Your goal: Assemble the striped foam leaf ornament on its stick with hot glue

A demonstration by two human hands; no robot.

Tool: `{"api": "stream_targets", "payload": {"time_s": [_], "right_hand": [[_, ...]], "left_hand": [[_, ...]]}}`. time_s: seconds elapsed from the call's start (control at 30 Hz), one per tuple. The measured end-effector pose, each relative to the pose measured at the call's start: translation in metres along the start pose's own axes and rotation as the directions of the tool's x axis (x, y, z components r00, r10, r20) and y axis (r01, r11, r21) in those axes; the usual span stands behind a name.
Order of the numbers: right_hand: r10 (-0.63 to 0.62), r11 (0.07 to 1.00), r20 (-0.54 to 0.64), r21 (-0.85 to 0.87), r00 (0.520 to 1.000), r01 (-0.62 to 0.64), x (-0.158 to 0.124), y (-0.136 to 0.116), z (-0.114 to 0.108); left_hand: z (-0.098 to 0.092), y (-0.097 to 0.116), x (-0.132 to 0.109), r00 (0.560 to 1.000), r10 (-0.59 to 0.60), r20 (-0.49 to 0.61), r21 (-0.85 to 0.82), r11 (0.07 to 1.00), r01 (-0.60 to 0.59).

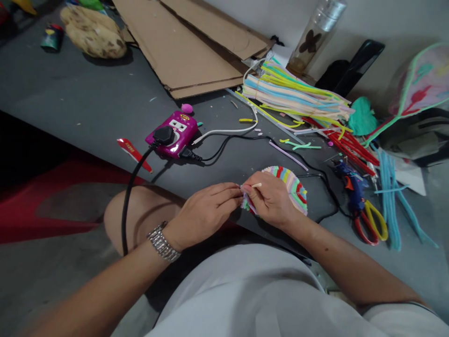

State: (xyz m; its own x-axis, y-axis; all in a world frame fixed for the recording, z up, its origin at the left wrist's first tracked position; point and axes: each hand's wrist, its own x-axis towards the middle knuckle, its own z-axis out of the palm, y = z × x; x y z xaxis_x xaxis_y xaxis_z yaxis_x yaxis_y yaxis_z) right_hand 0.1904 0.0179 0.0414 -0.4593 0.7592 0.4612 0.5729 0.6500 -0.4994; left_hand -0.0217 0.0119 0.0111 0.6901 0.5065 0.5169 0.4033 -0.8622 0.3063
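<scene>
A round disc of striped, fuzzy pipe cleaners (293, 183) lies at the table's front edge, partly covered by my hands. My right hand (275, 200) is closed above it, thumb and forefinger pinching a short pale pipe cleaner piece (257, 186) whose end sticks out. My left hand (206, 208), with a metal watch (163, 242) on its wrist, has its fingers pressed together at the disc's left edge. The fingertips of both hands nearly meet there, and the left thumb is hidden.
A purple power socket (175, 133) with a black plug and cables sits left of centre. Bundled pipe cleaners (298, 96) lie behind. At right are a blue glue gun (354, 185), scissors (376, 220) and blue pipe cleaners (389, 201). Cardboard sheets (192, 51) lean at the back.
</scene>
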Motion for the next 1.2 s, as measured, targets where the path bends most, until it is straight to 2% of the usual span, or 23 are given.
{"api": "stream_targets", "payload": {"time_s": [0.33, 0.47, 0.5, 0.57, 0.63, 0.67, 0.83, 1.2], "right_hand": [[0.094, 0.995, 0.066, 0.014, 0.993, -0.095, 0.005, -0.002, 0.004], [0.224, 0.965, 0.021, 0.135, 0.974, -0.225, 0.006, 0.003, 0.007], [0.295, 0.936, 0.000, 0.200, 0.955, -0.289, 0.005, 0.004, 0.007], [0.467, 0.835, -0.052, 0.353, 0.883, -0.421, 0.003, 0.008, 0.006], [0.586, 0.734, -0.085, 0.476, 0.806, -0.484, -0.002, 0.011, 0.005], [0.604, 0.709, -0.085, 0.511, 0.792, -0.486, -0.005, 0.011, 0.005], [0.513, 0.743, -0.010, 0.507, 0.858, -0.438, -0.013, 0.010, 0.010], [0.333, 0.897, -0.050, 0.326, 0.942, -0.299, -0.008, 0.003, 0.009]], "left_hand": [[0.000, -0.001, 0.000, 1.000, 0.012, -0.003, 0.016, 1.000, -0.012], [0.002, -0.002, -0.002, 1.000, 0.002, -0.020, 0.009, 1.000, -0.002], [0.003, -0.003, -0.002, 1.000, -0.010, -0.025, 0.002, 1.000, 0.010], [0.004, -0.003, -0.002, 0.999, -0.029, -0.024, -0.005, 1.000, 0.029], [0.005, -0.003, -0.002, 0.999, -0.031, -0.011, -0.007, 0.999, 0.031], [0.006, -0.003, -0.002, 1.000, -0.030, -0.004, -0.007, 1.000, 0.030], [0.007, -0.003, -0.003, 1.000, -0.021, -0.014, 0.021, 1.000, 0.022], [0.007, -0.004, -0.004, 0.999, -0.044, 0.006, -0.024, 0.999, 0.044]]}}
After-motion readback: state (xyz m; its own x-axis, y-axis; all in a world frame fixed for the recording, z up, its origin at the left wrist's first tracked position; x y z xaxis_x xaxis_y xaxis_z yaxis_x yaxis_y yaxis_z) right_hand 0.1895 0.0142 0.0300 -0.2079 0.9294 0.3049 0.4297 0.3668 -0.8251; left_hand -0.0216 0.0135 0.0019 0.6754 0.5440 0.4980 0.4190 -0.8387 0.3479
